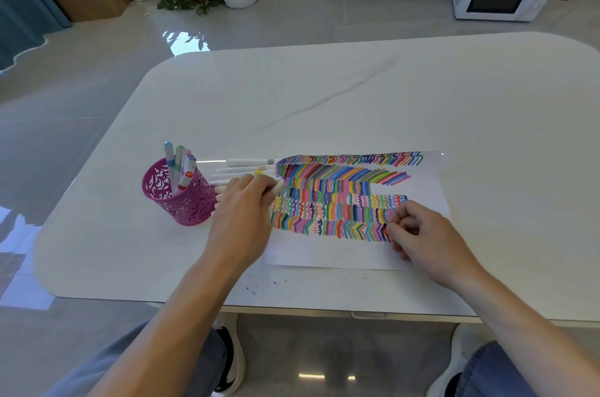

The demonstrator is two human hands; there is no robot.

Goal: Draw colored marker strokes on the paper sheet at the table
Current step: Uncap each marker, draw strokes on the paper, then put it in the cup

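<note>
The white marble-effect table [357,98] carries the white paper sheet [324,254] in front of me, near the front edge; rows of coloured strokes fill most of it, and a bare band remains along the bottom. The magenta perforated metal pen cup [181,202] stands just left of the sheet, with several markers upright in it. A row of loose white-barrelled markers [246,169] lies between cup and sheet. My left hand [243,211] rests over this row, fingers curled round one pale marker [278,186]. My right hand [425,237] sits on the lower right of the sheet, fingers curled inward; whether it pinches anything cannot be determined. Recommendation: lift one marker only, leave the row undisturbed, keep the sheet pinned, and direct new strokes to the bare band.
</note>
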